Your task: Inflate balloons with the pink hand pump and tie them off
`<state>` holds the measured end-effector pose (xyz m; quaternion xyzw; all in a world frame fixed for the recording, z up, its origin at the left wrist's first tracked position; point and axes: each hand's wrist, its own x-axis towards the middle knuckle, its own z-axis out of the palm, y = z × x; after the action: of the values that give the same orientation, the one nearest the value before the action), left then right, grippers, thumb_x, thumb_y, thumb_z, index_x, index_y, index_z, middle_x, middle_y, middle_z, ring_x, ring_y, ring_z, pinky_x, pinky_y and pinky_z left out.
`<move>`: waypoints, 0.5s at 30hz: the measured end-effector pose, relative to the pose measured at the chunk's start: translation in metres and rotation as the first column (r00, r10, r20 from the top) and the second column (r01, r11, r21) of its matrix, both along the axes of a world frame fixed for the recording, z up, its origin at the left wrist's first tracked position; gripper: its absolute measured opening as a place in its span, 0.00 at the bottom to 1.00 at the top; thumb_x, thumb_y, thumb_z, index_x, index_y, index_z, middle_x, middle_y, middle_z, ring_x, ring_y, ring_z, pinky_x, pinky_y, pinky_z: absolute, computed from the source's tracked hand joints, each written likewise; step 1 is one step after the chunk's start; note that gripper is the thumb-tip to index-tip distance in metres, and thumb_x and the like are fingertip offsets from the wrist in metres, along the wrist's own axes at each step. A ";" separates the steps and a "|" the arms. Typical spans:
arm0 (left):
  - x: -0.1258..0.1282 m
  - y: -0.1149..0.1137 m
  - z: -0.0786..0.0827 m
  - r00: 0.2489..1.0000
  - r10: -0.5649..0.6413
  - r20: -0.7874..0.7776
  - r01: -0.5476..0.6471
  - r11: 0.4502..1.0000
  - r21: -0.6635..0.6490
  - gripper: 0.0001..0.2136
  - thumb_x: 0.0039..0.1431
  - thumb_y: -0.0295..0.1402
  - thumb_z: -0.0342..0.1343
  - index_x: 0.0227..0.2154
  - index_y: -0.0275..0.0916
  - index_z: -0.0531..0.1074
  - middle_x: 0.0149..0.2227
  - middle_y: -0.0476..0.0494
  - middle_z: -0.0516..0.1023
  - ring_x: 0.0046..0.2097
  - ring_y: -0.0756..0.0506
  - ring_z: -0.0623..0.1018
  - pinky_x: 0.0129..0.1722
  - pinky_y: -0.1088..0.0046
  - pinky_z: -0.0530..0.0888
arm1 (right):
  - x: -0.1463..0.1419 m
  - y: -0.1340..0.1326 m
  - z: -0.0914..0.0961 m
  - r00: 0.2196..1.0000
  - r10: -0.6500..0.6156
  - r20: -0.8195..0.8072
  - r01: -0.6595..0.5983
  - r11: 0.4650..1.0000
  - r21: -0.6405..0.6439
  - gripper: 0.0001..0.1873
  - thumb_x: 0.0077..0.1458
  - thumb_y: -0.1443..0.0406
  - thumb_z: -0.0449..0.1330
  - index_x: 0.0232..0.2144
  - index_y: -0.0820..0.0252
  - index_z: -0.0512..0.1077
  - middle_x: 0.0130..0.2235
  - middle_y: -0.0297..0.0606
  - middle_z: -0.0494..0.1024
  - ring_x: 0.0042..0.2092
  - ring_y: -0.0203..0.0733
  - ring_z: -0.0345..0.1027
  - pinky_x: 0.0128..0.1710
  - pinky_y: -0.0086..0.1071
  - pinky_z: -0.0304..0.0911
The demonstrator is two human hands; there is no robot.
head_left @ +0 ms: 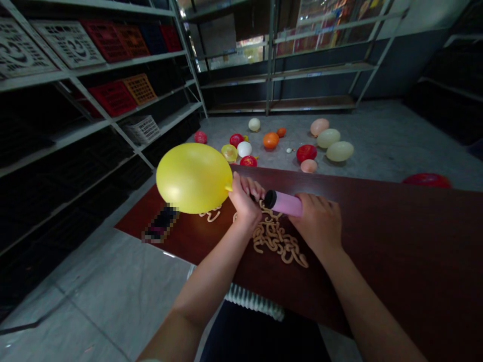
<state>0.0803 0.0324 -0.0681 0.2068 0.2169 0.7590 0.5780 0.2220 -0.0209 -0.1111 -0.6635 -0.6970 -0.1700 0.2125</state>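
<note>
Room with shelving (320, 69); inflated balloons (270, 141) on floor (381, 136) past far edge of dark table (400, 241). 1 yellow balloon (194, 178) looks fully inflated, over that edge's left end; left hand (245, 203) pinches its neck, right hand (320, 221) grips pink pump (287, 203). Tying appears not yet done. Tan curls (272, 234) toward near edge.

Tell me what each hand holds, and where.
Left hand: the round, inflated yellow balloon, by its neck. Right hand: the pink cylindrical pump, around its body.
</note>
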 end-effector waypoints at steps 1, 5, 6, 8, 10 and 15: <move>-0.002 0.002 0.001 1.000 -0.004 0.009 0.004 1.000 0.006 0.29 0.66 0.45 0.53 0.13 0.40 0.50 0.12 0.55 0.51 0.13 0.54 0.55 0.14 0.74 0.55 | 0.001 0.001 -0.001 1.000 0.006 0.021 -0.006 1.000 0.008 0.11 0.54 0.62 0.60 0.40 0.58 0.73 0.36 0.40 0.79 0.40 0.50 0.69 0.41 0.41 0.51; -0.015 0.006 0.006 0.997 -0.045 0.059 0.042 0.998 0.049 0.28 0.71 0.41 0.46 0.13 0.39 0.50 0.12 0.54 0.51 0.13 0.54 0.55 0.15 0.74 0.56 | 0.008 0.005 -0.005 0.996 -0.004 0.085 0.000 0.999 0.052 0.12 0.56 0.61 0.58 0.42 0.59 0.72 0.36 0.41 0.79 0.39 0.49 0.68 0.42 0.40 0.50; -0.019 0.007 0.007 0.996 -0.059 0.071 0.054 0.996 0.065 0.28 0.72 0.40 0.45 0.13 0.39 0.50 0.12 0.54 0.51 0.13 0.54 0.55 0.15 0.74 0.56 | 0.011 0.005 -0.006 0.996 -0.013 0.090 0.007 0.998 0.063 0.12 0.57 0.62 0.58 0.42 0.59 0.72 0.36 0.41 0.79 0.40 0.49 0.68 0.43 0.39 0.50; -0.028 0.008 0.011 0.994 -0.072 0.086 0.064 0.994 0.091 0.28 0.72 0.39 0.43 0.13 0.39 0.49 0.12 0.53 0.51 0.13 0.54 0.55 0.15 0.74 0.56 | 0.018 0.006 -0.007 0.996 -0.029 0.090 0.023 0.997 0.073 0.12 0.57 0.62 0.58 0.43 0.59 0.72 0.37 0.42 0.79 0.40 0.48 0.68 0.43 0.39 0.50; -0.037 0.009 0.015 0.994 -0.067 0.086 0.058 0.993 0.099 0.29 0.72 0.42 0.44 0.13 0.39 0.49 0.12 0.54 0.51 0.13 0.54 0.54 0.16 0.74 0.56 | 0.028 0.007 -0.006 0.995 -0.052 0.086 0.046 0.996 0.070 0.13 0.57 0.61 0.58 0.44 0.60 0.72 0.37 0.43 0.79 0.39 0.48 0.68 0.42 0.39 0.51; -0.049 0.010 0.019 0.995 -0.018 0.102 0.002 0.988 0.157 0.29 0.71 0.44 0.46 0.14 0.39 0.49 0.12 0.55 0.50 0.13 0.54 0.53 0.16 0.75 0.56 | 0.051 0.010 -0.005 0.992 -0.124 0.036 0.120 0.988 0.102 0.12 0.59 0.63 0.55 0.42 0.62 0.72 0.35 0.47 0.77 0.37 0.49 0.66 0.37 0.39 0.51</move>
<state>0.0310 0.0423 -0.0494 0.2135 0.1254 0.7805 0.5740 0.2726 -0.0105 -0.1156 -0.6896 -0.6502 -0.2311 0.2198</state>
